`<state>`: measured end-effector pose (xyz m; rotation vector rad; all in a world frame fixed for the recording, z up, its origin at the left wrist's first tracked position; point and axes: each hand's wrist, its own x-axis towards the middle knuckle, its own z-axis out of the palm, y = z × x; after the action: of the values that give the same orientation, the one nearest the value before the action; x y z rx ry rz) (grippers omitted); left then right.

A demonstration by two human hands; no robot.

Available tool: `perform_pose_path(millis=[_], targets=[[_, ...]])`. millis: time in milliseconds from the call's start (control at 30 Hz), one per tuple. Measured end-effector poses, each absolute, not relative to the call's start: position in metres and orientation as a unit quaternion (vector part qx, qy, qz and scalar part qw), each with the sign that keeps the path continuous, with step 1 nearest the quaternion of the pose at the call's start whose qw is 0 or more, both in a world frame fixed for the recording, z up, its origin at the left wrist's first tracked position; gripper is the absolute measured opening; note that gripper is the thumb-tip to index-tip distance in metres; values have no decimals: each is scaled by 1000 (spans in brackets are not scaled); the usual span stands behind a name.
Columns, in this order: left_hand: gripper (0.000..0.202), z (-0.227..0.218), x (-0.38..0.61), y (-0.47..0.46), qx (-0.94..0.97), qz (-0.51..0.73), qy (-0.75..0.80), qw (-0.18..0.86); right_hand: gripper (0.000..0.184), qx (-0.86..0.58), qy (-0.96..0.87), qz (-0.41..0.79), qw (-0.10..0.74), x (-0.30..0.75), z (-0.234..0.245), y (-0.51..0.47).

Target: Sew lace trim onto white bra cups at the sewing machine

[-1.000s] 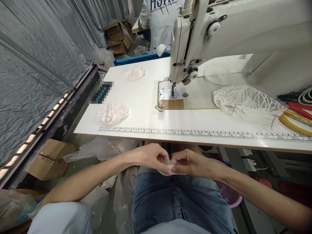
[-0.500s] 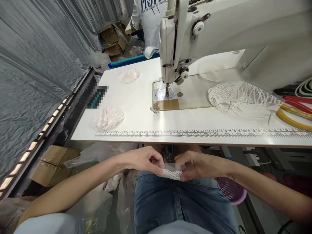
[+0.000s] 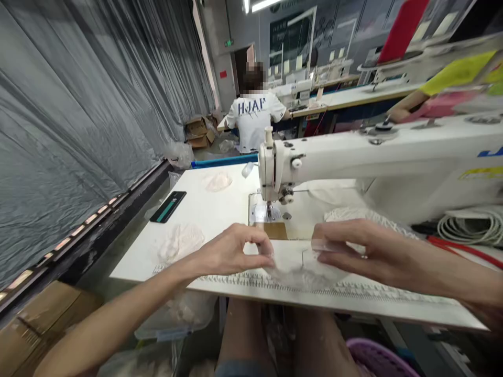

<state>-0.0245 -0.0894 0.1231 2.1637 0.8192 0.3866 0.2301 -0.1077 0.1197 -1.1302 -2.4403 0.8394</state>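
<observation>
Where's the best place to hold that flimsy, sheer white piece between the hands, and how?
Probably at opposite sides, the left hand coming from the left and the right hand from the right, each pinching lightly with thumb and fingers. The sheer white piece sags limply between them, so one grip alone would likely let it fold.

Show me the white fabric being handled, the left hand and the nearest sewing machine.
White fabric [image 3: 304, 279], head view: its blurred middle.
Left hand [image 3: 231, 248], head view: its back.
Nearest sewing machine [image 3: 346, 158], head view: its long arm.
</observation>
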Motion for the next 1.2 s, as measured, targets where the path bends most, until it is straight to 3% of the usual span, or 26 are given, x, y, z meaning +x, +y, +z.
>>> perform_pose_path(millis=[100,167,300,367,533,733,900,1067,1200], targets=[[10,105,-12,-71,881,273,308,232,22,-385,-895,141,177,238,130,-97],[7,75,-6,-64,890,295,304,169,18,-365,-912,120,141,237,119,-94],[9,16,-3,-63,904,288,292,124,16,-345,-898,267,57,228,86,-88],[10,4,-6,-64,904,281,296,128,22,-363,-875,309,90,221,75,-80],[13,8,-15,-62,903,272,294,157,19,-417,-846,247,220,198,55,-54],[12,15,-30,-65,929,241,259,106,17,-424,-870,171,187,180,32,-44],[22,18,-35,-69,941,210,264,36,32,-421,-874,168,177,176,29,-41],[22,15,-37,-69,940,214,266,30,11,-432,-873,168,151,173,31,-39],[24,14,-39,-67,944,214,249,30,9,-433,-871,172,156,172,31,-40]])
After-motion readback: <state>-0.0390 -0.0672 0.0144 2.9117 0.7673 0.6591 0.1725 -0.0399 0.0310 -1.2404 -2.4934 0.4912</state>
